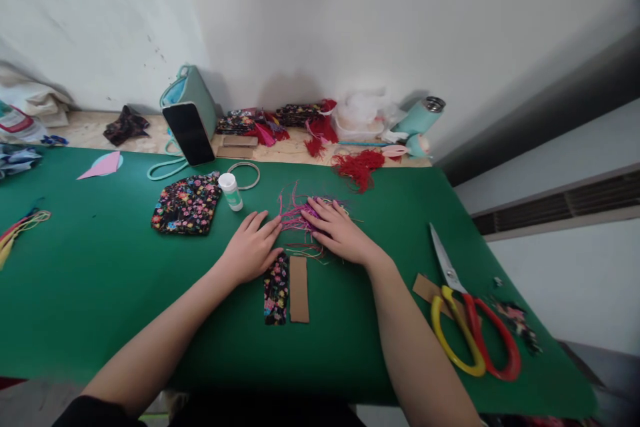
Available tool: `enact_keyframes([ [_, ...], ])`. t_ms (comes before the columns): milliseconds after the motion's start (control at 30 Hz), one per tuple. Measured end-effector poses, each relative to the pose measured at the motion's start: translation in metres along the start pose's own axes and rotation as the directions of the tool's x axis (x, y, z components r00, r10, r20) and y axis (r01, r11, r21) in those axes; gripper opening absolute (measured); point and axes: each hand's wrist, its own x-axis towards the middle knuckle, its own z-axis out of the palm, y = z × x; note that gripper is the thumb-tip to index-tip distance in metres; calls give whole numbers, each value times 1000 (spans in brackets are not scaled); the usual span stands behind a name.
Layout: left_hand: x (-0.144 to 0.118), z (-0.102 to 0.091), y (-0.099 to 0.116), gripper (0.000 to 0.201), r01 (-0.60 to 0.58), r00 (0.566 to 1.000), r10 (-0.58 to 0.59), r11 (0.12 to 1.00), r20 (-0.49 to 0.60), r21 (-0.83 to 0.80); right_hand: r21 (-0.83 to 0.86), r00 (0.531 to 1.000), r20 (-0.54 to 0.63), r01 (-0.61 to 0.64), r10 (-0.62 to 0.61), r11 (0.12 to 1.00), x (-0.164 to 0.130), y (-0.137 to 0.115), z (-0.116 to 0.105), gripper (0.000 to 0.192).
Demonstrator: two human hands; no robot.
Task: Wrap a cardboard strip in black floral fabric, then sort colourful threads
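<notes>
My left hand [253,246] lies flat on the green table, fingers spread, at the left edge of a tangle of pink and purple threads [296,217]. My right hand [337,230] rests flat on top of those threads, covering part of them. Some loose reddish and pale threads [307,251] lie just below. Close under my left hand is a strip of black floral fabric [276,293], its top end near my thumb. Beside it, parallel, lies a brown cardboard strip [299,289]. A small white bottle [231,192] with a green label stands left of the threads.
Scissors [460,300] with yellow and red handles lie at right, over a cardboard piece [425,287]. Floral fabric [187,205] sits at left. A phone [189,134] leans on a mint case [203,97]. Red threads [359,169] and a mint flask [421,115] are along the back.
</notes>
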Motion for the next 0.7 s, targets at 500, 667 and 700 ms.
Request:
enact_keyframes([
  [500, 5, 12, 4, 58, -34, 998, 36, 999, 50, -40, -14, 1000, 16, -16, 16, 1000, -1, -2, -2, 51],
  [667, 4, 9, 8, 50, 8, 999, -7, 1000, 44, -30, -4, 1000, 11, -26, 26, 1000, -5, 3, -2, 53],
  [700, 3, 9, 9, 49, 17, 999, -16, 999, 42, -27, -6, 1000, 7, -28, 28, 1000, -5, 4, -2, 53],
])
